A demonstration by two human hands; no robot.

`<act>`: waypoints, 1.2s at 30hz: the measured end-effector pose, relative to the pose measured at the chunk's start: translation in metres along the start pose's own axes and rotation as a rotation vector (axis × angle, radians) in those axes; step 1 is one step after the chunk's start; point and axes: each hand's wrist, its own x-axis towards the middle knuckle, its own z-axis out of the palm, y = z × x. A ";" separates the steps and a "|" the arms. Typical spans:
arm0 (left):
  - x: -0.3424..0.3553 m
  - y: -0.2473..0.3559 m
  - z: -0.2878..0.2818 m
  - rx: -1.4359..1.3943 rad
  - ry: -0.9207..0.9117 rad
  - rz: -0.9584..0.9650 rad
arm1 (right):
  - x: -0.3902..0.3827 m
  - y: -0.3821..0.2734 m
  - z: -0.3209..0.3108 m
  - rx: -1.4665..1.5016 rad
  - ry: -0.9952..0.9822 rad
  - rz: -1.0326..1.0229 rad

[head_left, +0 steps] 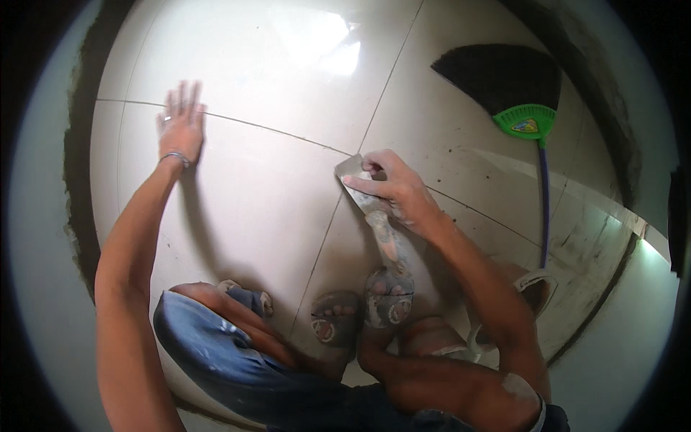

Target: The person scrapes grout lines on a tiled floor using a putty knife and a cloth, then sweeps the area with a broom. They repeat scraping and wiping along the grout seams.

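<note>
My left hand (181, 129) rests palm down on the pale floor tile (245, 173), its fingers stretched out and slightly apart, near a dark joint line. A ring and a bracelet show on it. In my right hand (403, 191) is a putty knife (348, 170), gripped at its metal blade with thumb and fingers. The blade's edge lies at the crossing of the tile joints. Its smeared handle (385, 241) points back toward my sandalled feet (389, 299). Pale dust coats the right fingers.
A broom (504, 75) with black bristles and a green head lies at the right. Beside my right forearm stands a pale bucket (548, 284), partly hidden. Dark crumbs dot the tiles on the right. A rough dark strip (83, 158) borders the wall at the left.
</note>
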 end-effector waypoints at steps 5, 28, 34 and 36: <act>-0.010 -0.026 0.041 -0.254 0.196 -0.253 | 0.016 0.011 0.008 -0.189 -0.097 -0.009; -0.008 -0.027 0.057 -0.273 0.341 -0.255 | -0.081 -0.041 0.035 -0.175 -0.346 0.279; -0.048 0.048 0.042 -0.343 0.362 -0.437 | -0.040 -0.050 -0.040 -0.399 -0.450 0.395; -0.071 0.109 -0.011 -0.262 0.103 -0.298 | -0.051 -0.036 -0.043 -0.533 -0.311 0.276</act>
